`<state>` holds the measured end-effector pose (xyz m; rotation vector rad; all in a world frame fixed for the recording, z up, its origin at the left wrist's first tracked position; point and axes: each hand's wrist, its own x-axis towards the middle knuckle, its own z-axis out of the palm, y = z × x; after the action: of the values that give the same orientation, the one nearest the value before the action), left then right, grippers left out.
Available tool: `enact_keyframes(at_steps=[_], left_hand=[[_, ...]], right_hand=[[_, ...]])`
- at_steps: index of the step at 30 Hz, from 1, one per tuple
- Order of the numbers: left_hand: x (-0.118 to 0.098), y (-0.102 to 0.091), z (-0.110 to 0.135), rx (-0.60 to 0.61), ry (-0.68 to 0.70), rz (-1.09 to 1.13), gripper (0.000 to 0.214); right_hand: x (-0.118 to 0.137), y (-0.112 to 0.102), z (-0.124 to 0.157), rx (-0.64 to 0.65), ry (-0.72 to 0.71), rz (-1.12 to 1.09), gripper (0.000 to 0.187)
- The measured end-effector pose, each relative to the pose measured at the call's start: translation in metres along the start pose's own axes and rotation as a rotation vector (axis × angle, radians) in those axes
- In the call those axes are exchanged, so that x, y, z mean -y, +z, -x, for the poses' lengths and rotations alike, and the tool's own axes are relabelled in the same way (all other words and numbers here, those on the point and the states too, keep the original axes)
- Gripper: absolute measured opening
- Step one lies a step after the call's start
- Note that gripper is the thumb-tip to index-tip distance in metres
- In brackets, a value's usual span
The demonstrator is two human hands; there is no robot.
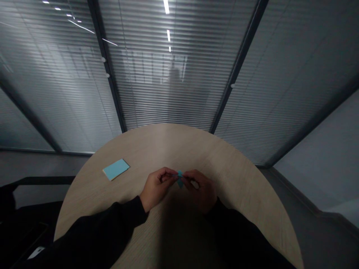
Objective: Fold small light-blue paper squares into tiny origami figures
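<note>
The left hand (157, 188) and right hand (201, 191) are both curled closed, their fingertips pinching a small, creased piece of blue paper (180, 178) between them. It is held over a round table (168, 149) with a pale, fine-grained wood top. Well left of the hands, a flat rectangular stack of pale blue paper (116, 169) lies on the wood. Black sleeves (95, 233) cover both forearms.

We're courtside in an office meeting room, folks! Glass partitions (168, 97) with slatted blinds sweep from nine o'clock round to three, strip lights (166, 6) gleam at twelve, and a round wood-laminate table (174, 145) stands over a grey floor (39, 164).
</note>
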<state>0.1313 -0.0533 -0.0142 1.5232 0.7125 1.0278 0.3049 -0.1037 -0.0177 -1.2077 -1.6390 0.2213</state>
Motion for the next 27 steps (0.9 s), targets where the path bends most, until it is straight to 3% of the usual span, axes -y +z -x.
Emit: enact_keyframes(at_steps=[7,17,27], left_hand=[[0.0028,-0.0002,0.0,0.016,0.0,0.068,0.028],[0.0014,0.0001,-0.0003,0.014,0.002,0.09,0.024],[0.0022,0.0001,-0.0012,-0.03,0.015,0.011,0.021]], right_hand=[[-0.0071,0.0004,0.0013,-0.009,0.117,-0.157,0.01],[-0.0022,0.0033,0.0,-0.045,0.392,-0.385,0.024],[0.0004,0.0024,-0.0004,-0.042,0.397,-0.349,0.023]])
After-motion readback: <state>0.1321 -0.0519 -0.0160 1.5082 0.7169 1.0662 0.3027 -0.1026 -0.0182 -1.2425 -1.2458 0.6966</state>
